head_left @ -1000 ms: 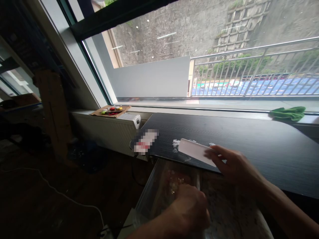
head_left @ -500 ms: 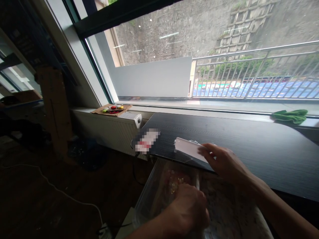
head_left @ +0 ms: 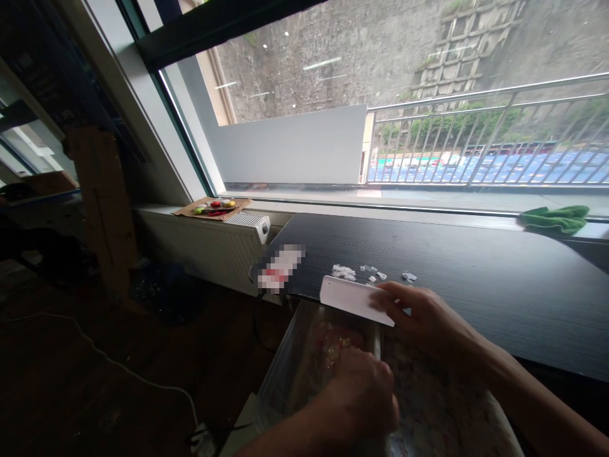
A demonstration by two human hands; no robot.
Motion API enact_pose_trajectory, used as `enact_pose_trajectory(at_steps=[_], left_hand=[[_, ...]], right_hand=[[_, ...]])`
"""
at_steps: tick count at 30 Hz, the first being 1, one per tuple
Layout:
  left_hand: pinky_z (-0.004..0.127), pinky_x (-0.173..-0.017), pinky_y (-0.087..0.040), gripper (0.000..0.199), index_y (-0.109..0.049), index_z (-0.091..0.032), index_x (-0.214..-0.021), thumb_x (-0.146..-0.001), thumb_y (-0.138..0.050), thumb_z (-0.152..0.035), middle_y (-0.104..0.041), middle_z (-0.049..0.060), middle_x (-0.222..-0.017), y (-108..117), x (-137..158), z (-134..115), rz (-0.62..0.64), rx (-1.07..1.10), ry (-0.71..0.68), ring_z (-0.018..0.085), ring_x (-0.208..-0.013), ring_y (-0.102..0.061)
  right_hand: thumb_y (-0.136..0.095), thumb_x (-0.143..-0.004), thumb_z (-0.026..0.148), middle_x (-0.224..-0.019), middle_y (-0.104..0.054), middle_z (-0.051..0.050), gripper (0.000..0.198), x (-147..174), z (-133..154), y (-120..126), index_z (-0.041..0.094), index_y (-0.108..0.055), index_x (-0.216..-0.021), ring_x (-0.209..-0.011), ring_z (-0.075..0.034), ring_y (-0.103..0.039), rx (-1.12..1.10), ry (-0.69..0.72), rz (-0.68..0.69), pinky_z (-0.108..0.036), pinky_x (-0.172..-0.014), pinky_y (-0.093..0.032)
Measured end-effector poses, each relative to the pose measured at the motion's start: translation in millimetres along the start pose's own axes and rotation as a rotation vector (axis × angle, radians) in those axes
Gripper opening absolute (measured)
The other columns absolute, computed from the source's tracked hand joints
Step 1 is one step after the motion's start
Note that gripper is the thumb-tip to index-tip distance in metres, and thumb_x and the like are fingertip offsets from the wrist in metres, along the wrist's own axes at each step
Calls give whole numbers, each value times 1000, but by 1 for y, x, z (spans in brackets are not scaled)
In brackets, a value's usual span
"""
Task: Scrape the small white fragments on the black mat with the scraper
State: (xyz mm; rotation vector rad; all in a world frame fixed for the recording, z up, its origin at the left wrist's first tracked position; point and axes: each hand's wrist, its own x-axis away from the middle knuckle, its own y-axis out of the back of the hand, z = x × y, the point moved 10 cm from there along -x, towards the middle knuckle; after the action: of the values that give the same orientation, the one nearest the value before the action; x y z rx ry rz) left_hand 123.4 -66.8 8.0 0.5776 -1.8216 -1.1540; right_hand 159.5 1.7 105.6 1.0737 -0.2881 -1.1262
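Observation:
My right hand pinches a thin white rectangular plate, its long edge at the front of the black tabletop. Behind the plate lie white scraps and several smaller bits. Lower down, my left hand is closed at the right rim of a clear plastic box, just below the table's front edge. Its fingertips are mostly hidden from me. Some shiny, yellowish contents show dimly inside the box.
A blurred-out white and red item lies at the table's left end. A green cloth rests by the window. Cardboard with colourful items sits above the radiator. A white cable crosses the floor.
The plate in my right hand has come toward me, to the table's front edge, uncovering the white scraps behind it. My left hand has stayed almost still at the box.

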Motion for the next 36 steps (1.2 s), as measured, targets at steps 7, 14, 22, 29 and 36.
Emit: enact_pose_trajectory(at_steps=[7, 14, 22, 29, 36], left_hand=[[42, -75, -55, 32, -71, -5, -98, -80, -51, -24, -72, 20, -94, 0, 3, 6, 6, 68, 31, 34, -89, -69], [39, -83, -53, 32, -75, -13, -93, -77, -48, -22, -73, 17, -94, 1, 13, 42, -58, 100, 160, 32, -94, -69], [37, -82, -51, 33, -75, -14, -88, -75, -45, -19, -74, 16, -89, -8, 36, 64, -104, 89, 282, 29, -90, -69], [33, -82, -49, 34, -74, -15, -92, -78, -43, -20, -73, 13, -93, -19, 52, 76, -55, 141, 395, 26, -91, -68], [32, -82, -47, 34, -72, -15, -93, -79, -41, -19, -73, 13, -94, -15, 46, 70, 32, 122, 455, 25, -93, -67]], right_hand=[[-45, -91, 43, -75, -73, -1, 30, 12, -16, 38, 23, -67, -89, -62, -16, -65, -9, -92, -161, -25, -57, -48], [-57, -77, 45, -78, -75, -1, 24, 50, -68, 91, 27, -71, -86, -63, -22, -70, 72, -222, -401, -30, -56, -52], [-51, -82, 50, -81, -75, -3, 29, 62, -88, 84, 26, -66, -89, -71, -23, -71, -88, -338, -393, -32, -60, -51], [-43, -89, 43, -74, -74, -4, 25, 58, -91, 73, 24, -59, -92, -60, -22, -68, 28, -325, -363, -29, -52, -45], [-50, -88, 42, -84, -75, -6, 23, 70, -125, 64, 24, -59, -100, -73, -23, -72, -228, -299, -439, -30, -60, -55]])
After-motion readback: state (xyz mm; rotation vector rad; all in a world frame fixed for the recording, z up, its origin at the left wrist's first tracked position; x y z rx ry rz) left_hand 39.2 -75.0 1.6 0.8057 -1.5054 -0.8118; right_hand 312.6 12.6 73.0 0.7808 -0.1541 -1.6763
